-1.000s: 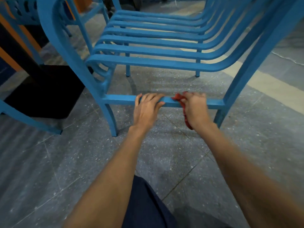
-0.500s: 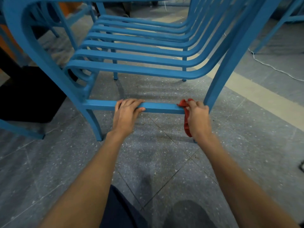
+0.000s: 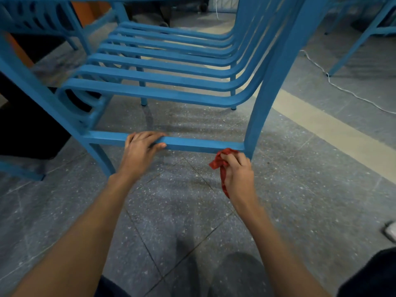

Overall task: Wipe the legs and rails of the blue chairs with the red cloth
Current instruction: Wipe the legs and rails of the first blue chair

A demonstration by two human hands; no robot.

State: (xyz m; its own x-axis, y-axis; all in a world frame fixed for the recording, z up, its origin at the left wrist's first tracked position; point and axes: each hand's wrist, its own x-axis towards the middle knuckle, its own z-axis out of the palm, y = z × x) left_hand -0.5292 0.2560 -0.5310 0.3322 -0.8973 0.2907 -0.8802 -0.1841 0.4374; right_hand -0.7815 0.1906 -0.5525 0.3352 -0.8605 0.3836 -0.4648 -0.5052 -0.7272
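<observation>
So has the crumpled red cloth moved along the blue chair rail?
Yes: the right hand carried the red cloth rightward along the rail to the right leg.

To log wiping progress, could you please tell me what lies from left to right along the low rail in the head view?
Left chair leg, left hand gripping the rail, red cloth, right hand holding it, right chair leg, white cable on the floor.

The right hand [image 3: 237, 174] is enclosing most of the red cloth [image 3: 218, 162]; the left hand [image 3: 139, 151] is masking part of the rail [image 3: 192, 144]; the frame's right edge is cropping an unidentifiable pale object [image 3: 390, 231].
</observation>
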